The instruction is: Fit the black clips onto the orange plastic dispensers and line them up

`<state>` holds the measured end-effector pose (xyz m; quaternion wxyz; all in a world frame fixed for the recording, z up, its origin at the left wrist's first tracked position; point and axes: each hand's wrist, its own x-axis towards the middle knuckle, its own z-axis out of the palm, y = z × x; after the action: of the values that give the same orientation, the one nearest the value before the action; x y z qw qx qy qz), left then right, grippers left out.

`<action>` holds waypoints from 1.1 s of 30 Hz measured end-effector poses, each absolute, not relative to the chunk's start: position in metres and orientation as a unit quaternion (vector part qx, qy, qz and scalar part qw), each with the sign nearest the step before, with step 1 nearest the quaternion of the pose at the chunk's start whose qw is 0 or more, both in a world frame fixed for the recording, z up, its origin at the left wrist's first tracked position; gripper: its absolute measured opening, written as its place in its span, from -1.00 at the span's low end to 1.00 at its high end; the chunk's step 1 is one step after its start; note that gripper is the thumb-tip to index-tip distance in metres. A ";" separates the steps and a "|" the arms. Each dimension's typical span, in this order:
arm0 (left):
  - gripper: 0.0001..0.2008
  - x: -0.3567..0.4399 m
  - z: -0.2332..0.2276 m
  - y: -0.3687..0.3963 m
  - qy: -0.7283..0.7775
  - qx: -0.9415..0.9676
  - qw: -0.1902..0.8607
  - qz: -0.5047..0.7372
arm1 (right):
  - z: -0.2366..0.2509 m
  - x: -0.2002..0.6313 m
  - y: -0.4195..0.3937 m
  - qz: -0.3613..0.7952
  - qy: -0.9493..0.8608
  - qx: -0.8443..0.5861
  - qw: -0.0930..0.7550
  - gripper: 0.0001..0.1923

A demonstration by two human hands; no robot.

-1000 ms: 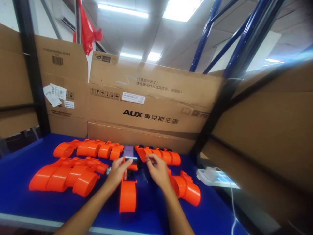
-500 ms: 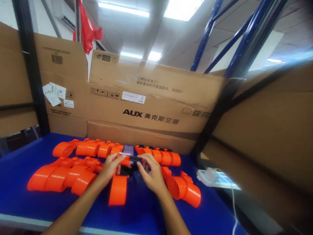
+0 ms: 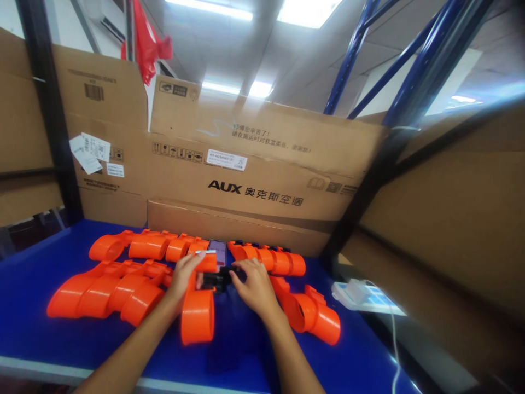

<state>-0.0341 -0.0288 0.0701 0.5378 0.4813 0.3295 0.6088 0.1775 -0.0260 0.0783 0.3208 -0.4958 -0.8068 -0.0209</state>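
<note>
My left hand (image 3: pixel 183 280) grips an orange plastic part (image 3: pixel 197 323) whose wide ring-shaped end hangs down toward me. A pale strip (image 3: pixel 205 252) shows along the top of its upper end, by my thumb. Black pieces (image 3: pixel 214 279) lie against the part's right side, between my two hands. The fingers of my right hand (image 3: pixel 258 285) are bent and close on the right end of a black piece; the fingertips partly hide it. How the black pieces join the orange part cannot be made out.
Similar orange parts stand in rows at left (image 3: pixel 96 298), back right (image 3: pixel 281 261) and right (image 3: pixel 326 323); those back right carry black pieces. A phone (image 3: pixel 217 251) lies behind my hands. Cardboard (image 3: pixel 254 219) walls the blue table (image 3: pixel 164 355). A power strip (image 3: pixel 385 303) sits right.
The black rod that stretched between the orange part and my right fingers no longer shows there. Black pieces now sit lower, beside the part. My right hand stays close by.
</note>
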 end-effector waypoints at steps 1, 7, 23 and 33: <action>-0.54 -0.036 0.071 -0.029 0.326 0.481 0.537 0.611 | 0.080 0.176 -0.025 -0.015 -0.814 -0.487 0.317 -0.83; -0.43 -0.044 0.067 -0.020 0.288 0.500 0.554 0.601 | 0.090 0.157 -0.022 0.003 -0.857 -0.441 0.265 -0.81; -0.58 -0.025 0.063 -0.028 0.333 0.517 0.544 0.570 | 0.095 0.153 -0.025 0.219 -0.761 -0.378 0.479 -0.73; -0.59 -0.016 0.072 -0.038 0.280 0.535 0.559 0.568 | 0.092 0.154 -0.026 0.223 -0.717 -0.387 0.535 -0.76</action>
<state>-0.0165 -0.0382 0.0719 0.5589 0.5353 0.2805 0.5678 0.1535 -0.0257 0.0922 0.5347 -0.3870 -0.7173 0.2230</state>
